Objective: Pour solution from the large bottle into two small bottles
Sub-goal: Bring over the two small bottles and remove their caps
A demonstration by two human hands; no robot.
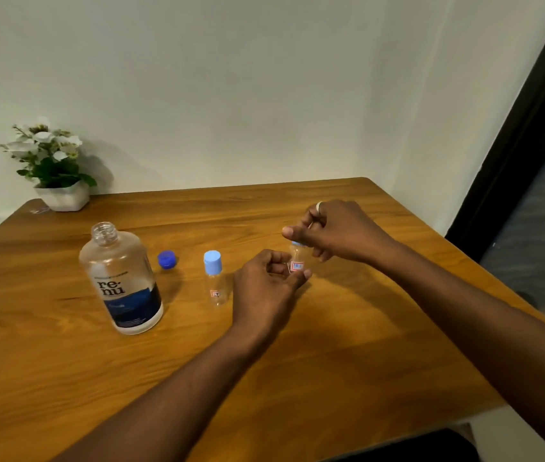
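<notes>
We see the large bottle [121, 281] standing upright on the left part of the wooden table [331, 378], its neck open and its dark blue cap [167, 259] lying on the tabletop just beside it to the right. A little further right stands the first small bottle [215, 285], upright, clear, and closed with a light blue lid. The second small bottle [297, 263] is near the middle of the table, between the two hands. The left hand [264, 285] has its fingers and thumb curled round the lower body, beside the small red-and-white label, while the right hand [341, 231] comes in from above with its fingers bent over the light blue top and pinches it. Whether the bottle's base touches the wood we cannot tell, as the left hand hides it. A pale ring [319, 207] sits on one finger of the right hand. At the far left corner, against the wall, a white pot of white flowers [54, 168] rests on the table.
</notes>
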